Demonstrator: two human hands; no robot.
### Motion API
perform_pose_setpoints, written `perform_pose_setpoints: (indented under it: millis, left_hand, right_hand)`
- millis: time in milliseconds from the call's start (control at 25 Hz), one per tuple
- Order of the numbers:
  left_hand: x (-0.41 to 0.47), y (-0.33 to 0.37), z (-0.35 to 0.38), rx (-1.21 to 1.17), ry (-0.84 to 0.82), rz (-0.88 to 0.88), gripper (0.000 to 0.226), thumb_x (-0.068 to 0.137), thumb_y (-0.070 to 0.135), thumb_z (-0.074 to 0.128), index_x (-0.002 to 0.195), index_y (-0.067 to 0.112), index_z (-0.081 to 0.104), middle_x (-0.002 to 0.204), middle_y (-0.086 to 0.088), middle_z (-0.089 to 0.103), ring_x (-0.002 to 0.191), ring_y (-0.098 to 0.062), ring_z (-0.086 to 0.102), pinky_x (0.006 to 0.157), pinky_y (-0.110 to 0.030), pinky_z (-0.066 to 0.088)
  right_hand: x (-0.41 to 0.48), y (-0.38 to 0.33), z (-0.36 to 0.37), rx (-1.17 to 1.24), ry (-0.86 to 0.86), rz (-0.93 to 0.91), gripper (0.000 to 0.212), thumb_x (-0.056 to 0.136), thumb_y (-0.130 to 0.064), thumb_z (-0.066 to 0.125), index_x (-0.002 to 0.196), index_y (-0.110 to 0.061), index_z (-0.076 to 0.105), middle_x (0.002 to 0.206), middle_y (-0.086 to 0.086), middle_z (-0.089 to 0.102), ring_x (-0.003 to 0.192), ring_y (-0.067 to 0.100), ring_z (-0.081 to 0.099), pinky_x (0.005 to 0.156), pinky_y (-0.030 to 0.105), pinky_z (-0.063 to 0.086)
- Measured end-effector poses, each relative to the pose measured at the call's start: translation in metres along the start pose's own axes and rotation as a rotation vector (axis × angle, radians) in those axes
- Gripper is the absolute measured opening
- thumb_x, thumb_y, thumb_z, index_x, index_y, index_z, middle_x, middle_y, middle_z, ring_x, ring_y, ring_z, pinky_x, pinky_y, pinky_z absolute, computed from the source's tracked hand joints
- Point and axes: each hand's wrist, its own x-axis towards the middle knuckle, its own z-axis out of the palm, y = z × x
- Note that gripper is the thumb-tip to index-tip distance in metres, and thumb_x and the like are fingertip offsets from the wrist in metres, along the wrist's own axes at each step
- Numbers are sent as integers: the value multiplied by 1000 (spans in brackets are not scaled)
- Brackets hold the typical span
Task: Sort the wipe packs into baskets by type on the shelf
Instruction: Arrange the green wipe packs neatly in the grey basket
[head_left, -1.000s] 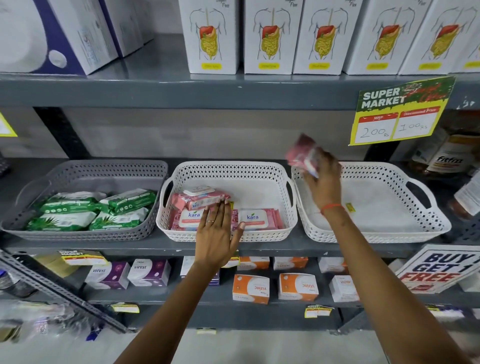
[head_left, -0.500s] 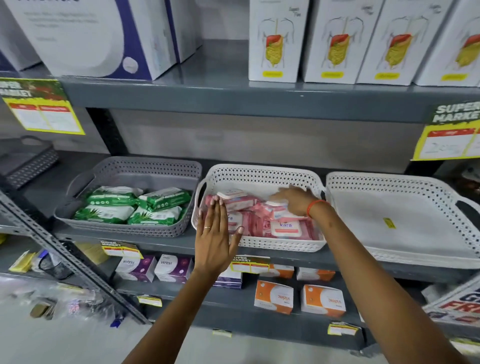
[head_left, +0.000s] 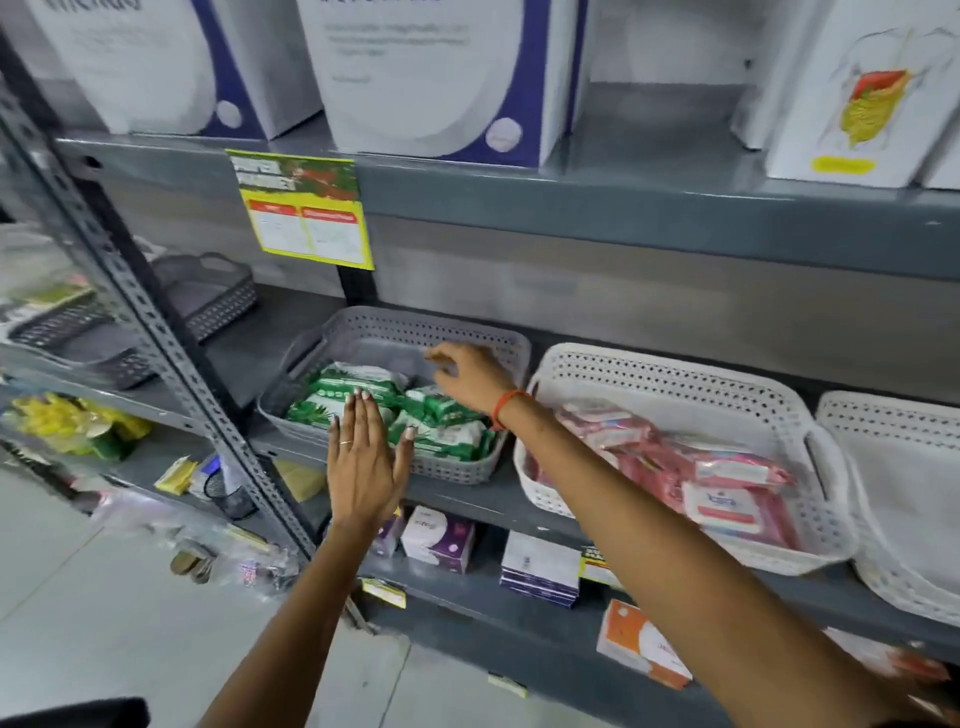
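A grey basket (head_left: 467, 332) on the middle shelf holds several green wipe packs (head_left: 358, 387). To its right, a white basket (head_left: 675, 374) holds several pink wipe packs (head_left: 727, 467). A second white basket (head_left: 904, 467) at the far right shows no packs. My left hand (head_left: 366, 462) is flat and open against the grey basket's front, fingers pointing up. My right hand (head_left: 465, 376) reaches over the green packs inside the grey basket, fingers spread and holding nothing.
White and purple boxes (head_left: 431, 78) stand on the shelf above, with a yellow price tag (head_left: 306, 208) hanging from its edge. Small boxes (head_left: 439, 538) sit on the shelf below. A slotted metal upright (head_left: 156, 332) runs diagonally at the left, with dark baskets (head_left: 208, 291) behind it.
My right hand put the pink pack down in the middle white basket, then moved left, empty, over the grey basket. The view swung left. My left hand shifted from the white basket's front to the grey one's.
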Motion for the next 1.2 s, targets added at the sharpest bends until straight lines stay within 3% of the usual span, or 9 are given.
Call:
perform_pose_setpoints:
  millis: [80, 200, 360, 520, 640, 920, 1040, 1120, 1200]
  left_hand:
    - [6, -20, -6, 2, -13, -12, 86, 88, 63, 7, 146, 1, 14, 156, -18, 19, 146, -27, 12, 120, -43, 8]
    - [8, -29, -6, 7, -20, -27, 83, 89, 60, 13, 145, 0, 17, 155, -19, 22, 145, -29, 15, 120, -43, 10]
    - [7, -29, -2, 11, -21, -26, 77, 90, 54, 18, 143, -2, 24, 151, -21, 30, 143, -32, 21, 119, -45, 13]
    - [7, -33, 1, 45, -13, -34, 78, 90, 55, 13, 145, 0, 20, 153, -18, 27, 144, -31, 20, 120, -43, 10]
    - [8, -32, 2, 55, 0, -17, 76, 91, 53, 14, 144, -1, 22, 152, -19, 29, 143, -31, 22, 120, -44, 11]
    - [7, -32, 0, 78, -7, -13, 77, 90, 53, 10, 145, 0, 20, 153, -18, 27, 144, -29, 19, 121, -40, 5]
    - [5, -34, 0, 66, -4, -5, 76, 91, 53, 11, 145, 0, 20, 153, -18, 28, 144, -29, 19, 121, -41, 6]
    - [6, -34, 1, 61, 3, -5, 76, 91, 53, 11, 145, 0, 20, 153, -18, 28, 144, -29, 20, 121, -41, 6]
    - [7, -33, 1, 52, 6, -11, 76, 90, 52, 11, 145, 1, 20, 153, -18, 28, 144, -29, 20, 121, -42, 7]
  right_hand:
    - [34, -15, 29, -124, -117, -37, 35, 90, -7, 55, 124, -1, 61, 133, 19, 60, 122, 32, 57, 104, 36, 44]
    - [80, -22, 65, -377, -328, -23, 57, 92, -28, 58, 141, -4, 42, 149, 18, 43, 133, 32, 46, 109, 36, 40]
    - [114, -10, 87, -433, -525, 40, 80, 90, -45, 58, 152, -14, 18, 161, 9, 20, 145, 28, 29, 119, 42, 30]
    - [132, -3, 96, -436, -395, -13, 76, 90, -35, 62, 152, -21, 22, 159, 11, 25, 144, 30, 30, 119, 40, 30]
    - [137, 4, 102, -401, -262, 98, 70, 90, -33, 61, 150, -29, 24, 159, 13, 22, 145, 35, 20, 120, 45, 26]
    - [132, 4, 105, -432, -328, 154, 67, 93, -44, 52, 151, -36, 17, 163, 8, 4, 149, 33, 5, 123, 49, 13]
    - [116, 28, 70, -102, -329, 193, 66, 92, -49, 53, 149, -28, 28, 161, 4, 21, 146, 23, 25, 122, 45, 23]
    - [98, 51, 35, -6, -542, 188, 76, 81, -55, 63, 146, -31, 32, 160, -4, 23, 144, 16, 26, 122, 42, 21]
    - [85, 64, 5, -71, -821, 161, 86, 76, -41, 72, 148, -33, 26, 161, -9, 14, 145, 11, 14, 121, 38, 12]
